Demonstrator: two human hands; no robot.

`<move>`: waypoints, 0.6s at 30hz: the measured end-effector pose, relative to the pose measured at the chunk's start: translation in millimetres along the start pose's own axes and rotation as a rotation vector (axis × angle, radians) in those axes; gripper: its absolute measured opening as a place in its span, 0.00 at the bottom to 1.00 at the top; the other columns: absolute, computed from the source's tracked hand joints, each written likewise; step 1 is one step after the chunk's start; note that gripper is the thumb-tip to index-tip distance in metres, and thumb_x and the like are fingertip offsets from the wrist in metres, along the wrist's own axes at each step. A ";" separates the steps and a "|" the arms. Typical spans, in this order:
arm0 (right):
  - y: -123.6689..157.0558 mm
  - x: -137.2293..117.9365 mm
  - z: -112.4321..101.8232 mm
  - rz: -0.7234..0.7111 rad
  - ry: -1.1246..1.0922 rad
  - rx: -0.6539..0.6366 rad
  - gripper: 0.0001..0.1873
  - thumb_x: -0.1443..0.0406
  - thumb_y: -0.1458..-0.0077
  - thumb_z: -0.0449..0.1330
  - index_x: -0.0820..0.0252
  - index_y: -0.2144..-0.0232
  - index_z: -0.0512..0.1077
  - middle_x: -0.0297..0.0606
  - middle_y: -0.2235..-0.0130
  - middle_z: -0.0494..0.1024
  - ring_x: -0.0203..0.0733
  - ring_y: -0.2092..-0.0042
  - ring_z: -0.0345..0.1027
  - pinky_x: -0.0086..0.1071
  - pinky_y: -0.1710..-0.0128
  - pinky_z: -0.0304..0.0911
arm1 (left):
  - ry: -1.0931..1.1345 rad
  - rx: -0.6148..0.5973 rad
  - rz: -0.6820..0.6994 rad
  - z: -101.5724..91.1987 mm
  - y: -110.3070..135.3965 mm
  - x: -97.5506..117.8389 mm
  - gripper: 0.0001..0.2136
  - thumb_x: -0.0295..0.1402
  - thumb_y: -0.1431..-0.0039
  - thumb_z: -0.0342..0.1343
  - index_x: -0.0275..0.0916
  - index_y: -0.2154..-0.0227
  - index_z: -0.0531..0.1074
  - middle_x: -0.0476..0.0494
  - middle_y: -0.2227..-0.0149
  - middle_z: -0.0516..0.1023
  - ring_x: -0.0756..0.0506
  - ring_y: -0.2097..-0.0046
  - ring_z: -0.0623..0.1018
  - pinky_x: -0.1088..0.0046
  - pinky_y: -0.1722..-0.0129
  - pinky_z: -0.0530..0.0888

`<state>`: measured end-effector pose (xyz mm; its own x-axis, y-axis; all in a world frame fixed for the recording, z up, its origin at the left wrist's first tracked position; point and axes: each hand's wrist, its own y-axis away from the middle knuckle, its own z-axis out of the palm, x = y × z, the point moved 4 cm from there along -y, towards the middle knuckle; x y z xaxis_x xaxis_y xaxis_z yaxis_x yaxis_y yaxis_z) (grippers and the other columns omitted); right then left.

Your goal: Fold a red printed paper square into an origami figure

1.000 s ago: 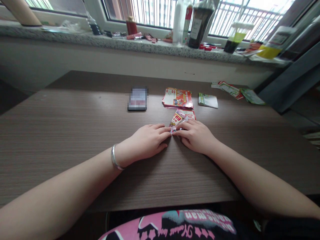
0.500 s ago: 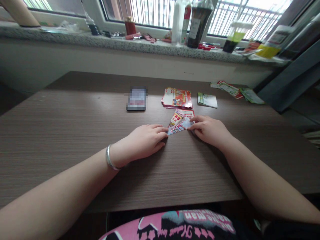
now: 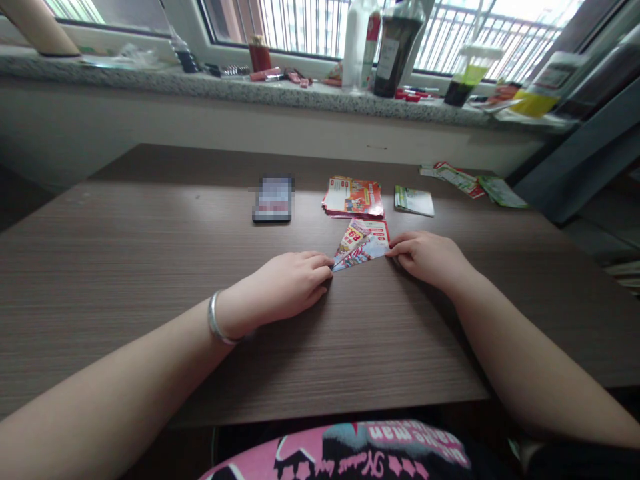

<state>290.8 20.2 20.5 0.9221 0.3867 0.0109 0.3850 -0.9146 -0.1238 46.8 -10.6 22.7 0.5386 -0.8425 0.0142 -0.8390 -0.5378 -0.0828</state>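
Touching the folded leaflet (image 3: 362,249) with left hand (image 3: 285,283) at one corner, right hand (image 3: 429,259) at another. Cannot tell whether pinching.

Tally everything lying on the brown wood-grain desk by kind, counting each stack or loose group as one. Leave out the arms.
Folded, multicoloured printed paper sheet: 1
Paper stacks, one red-and-white, one smaller green-and-white: 2
Loose group of green, white and red papers: 1
Dark rectangular device, blurred: 1
Total: 5
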 end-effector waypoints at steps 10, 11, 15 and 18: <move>-0.1 1.5 -1.8 0.032 0.036 -0.051 0.16 0.65 0.43 0.53 0.46 0.65 0.81 0.25 0.53 0.80 0.42 0.53 0.74 0.34 0.63 0.67 | 0.008 -0.012 -0.032 0.3 -0.5 -0.6 0.09 0.33 0.35 0.48 0.37 0.61 0.73 0.41 0.47 0.75 0.42 0.48 0.75 0.64 0.46 0.73; 0.0 1.3 -1.9 0.034 0.037 -0.050 0.16 0.65 0.43 0.53 0.46 0.65 0.81 0.25 0.53 0.80 0.43 0.53 0.74 0.34 0.63 0.67 | 0.012 -0.016 -0.035 0.2 -0.7 -1.0 0.09 0.33 0.35 0.48 0.37 0.62 0.73 0.41 0.48 0.75 0.42 0.48 0.76 0.63 0.46 0.73; 0.6 1.0 -1.5 0.026 0.048 -0.047 0.17 0.66 0.43 0.52 0.47 0.65 0.81 0.25 0.53 0.81 0.43 0.53 0.74 0.35 0.62 0.67 | 0.041 -0.029 -0.042 1.1 -0.7 -4.0 0.10 0.33 0.35 0.48 0.38 0.60 0.74 0.42 0.47 0.75 0.42 0.47 0.75 0.63 0.46 0.73; 0.7 1.6 -0.6 0.019 0.052 -0.050 0.17 0.67 0.43 0.52 0.48 0.65 0.81 0.25 0.53 0.81 0.43 0.52 0.74 0.35 0.62 0.67 | 0.057 -0.028 -0.038 2.6 -0.1 -6.6 0.10 0.33 0.35 0.49 0.38 0.58 0.74 0.42 0.46 0.74 0.42 0.46 0.75 0.63 0.45 0.73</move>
<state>292.6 20.2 21.1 0.9294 0.3639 0.0612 0.3679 -0.9268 -0.0752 43.6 -5.0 20.0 0.5658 -0.8213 0.0738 -0.8201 -0.5698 -0.0534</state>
